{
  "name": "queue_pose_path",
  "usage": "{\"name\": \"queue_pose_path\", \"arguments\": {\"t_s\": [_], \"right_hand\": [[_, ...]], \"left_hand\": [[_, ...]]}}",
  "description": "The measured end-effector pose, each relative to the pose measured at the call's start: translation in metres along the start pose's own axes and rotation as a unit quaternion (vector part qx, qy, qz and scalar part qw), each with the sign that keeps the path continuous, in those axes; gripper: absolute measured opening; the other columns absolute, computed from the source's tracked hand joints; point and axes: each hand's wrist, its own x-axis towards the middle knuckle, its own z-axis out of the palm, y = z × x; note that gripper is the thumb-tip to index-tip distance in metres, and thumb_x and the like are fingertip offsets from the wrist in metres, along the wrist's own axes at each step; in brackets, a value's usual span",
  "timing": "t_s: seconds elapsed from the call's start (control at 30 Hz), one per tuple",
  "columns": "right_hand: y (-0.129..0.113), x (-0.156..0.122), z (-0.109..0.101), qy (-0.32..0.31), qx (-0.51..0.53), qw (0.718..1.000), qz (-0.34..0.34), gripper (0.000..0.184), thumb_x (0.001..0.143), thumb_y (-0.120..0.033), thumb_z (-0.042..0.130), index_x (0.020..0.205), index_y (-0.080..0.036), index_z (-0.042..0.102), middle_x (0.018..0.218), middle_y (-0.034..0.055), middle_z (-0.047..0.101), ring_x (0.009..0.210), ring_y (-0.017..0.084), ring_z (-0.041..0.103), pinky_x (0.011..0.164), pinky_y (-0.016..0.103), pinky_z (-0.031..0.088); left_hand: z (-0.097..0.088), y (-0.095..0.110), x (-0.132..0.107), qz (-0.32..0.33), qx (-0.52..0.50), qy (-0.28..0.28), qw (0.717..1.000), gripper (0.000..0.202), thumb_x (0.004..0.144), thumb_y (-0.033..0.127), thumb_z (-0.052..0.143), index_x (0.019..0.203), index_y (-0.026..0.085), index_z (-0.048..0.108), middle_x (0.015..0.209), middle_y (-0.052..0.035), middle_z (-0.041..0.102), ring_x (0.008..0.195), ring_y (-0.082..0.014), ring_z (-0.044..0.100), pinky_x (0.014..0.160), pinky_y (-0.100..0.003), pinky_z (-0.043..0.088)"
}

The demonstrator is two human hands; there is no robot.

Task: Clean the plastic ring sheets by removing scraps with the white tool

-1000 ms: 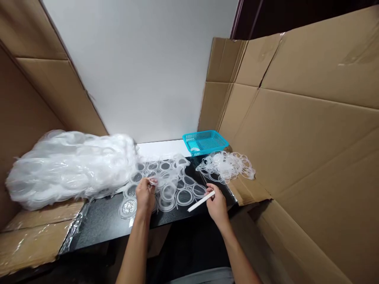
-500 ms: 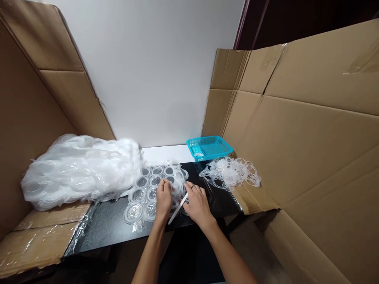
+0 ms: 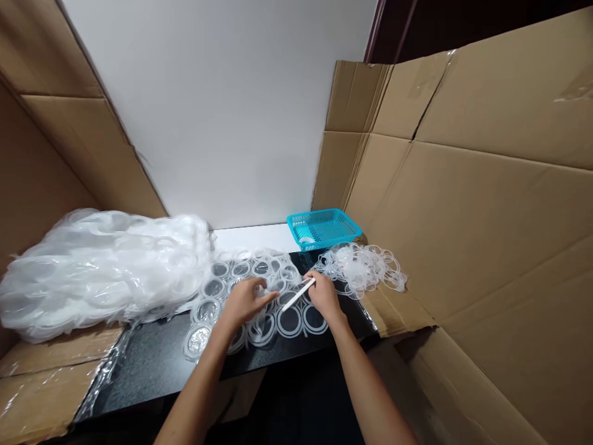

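A sheet of clear plastic rings (image 3: 290,322), joined in rows, lies on the dark tabletop with thin transparent film over part of it. My left hand (image 3: 243,301) is above the middle of the sheet, its thumb stretched away from the curled fingers; its fingertips are partly hidden. My right hand (image 3: 324,293) is closed around a slim white stick-shaped tool (image 3: 296,296), which points down and left over the rings. Near its fingertips, the film's edge is too fine to tell whether it is gripped.
A large heap of white translucent plastic sheets (image 3: 106,272) fills the left side. At the back stands a turquoise basket (image 3: 324,241) with a small white piece inside. Tangled clear ring scraps (image 3: 364,267) lie to the right. Cardboard walls (image 3: 482,228) enclose both sides.
My left hand has moved left and its thumb has spread. My right hand has shifted right and up with the white tool. More front rings now show between the hands.
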Motion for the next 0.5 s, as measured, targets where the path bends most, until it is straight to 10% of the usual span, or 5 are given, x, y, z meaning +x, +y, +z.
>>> {"name": "queue_pose_path", "arguments": {"t_s": [0.17, 0.5], "right_hand": [[0.015, -0.003, 0.011, 0.017, -0.023, 1.0, -0.004, 0.026, 0.099, -0.015, 0.049, 0.104, -0.02, 0.074, 0.101, 0.0096, 0.078, 0.092, 0.025, 0.069, 0.076, 0.028, 0.042], [0.018, -0.011, 0.011, -0.02, -0.036, 0.999, 0.005, 0.031, 0.098, -0.02, 0.045, 0.11, -0.019, 0.074, 0.105, 0.0109, 0.078, 0.094, 0.027, 0.07, 0.074, 0.031, 0.042]], "left_hand": [[-0.032, -0.013, 0.024, -0.005, 0.04, -0.02, 0.999, 0.045, 0.065, 0.058, 0.08, 0.052, 0.022, 0.057, 0.05, 0.0016, 0.05, 0.05, -0.0142, 0.04, 0.056, -0.029, 0.025], [-0.167, -0.014, 0.059, -0.097, 0.061, 0.216, 0.97, 0.041, 0.073, 0.057, 0.069, 0.06, 0.02, 0.057, 0.054, 0.0043, 0.041, 0.055, -0.0117, 0.037, 0.053, -0.025, 0.025]]}}
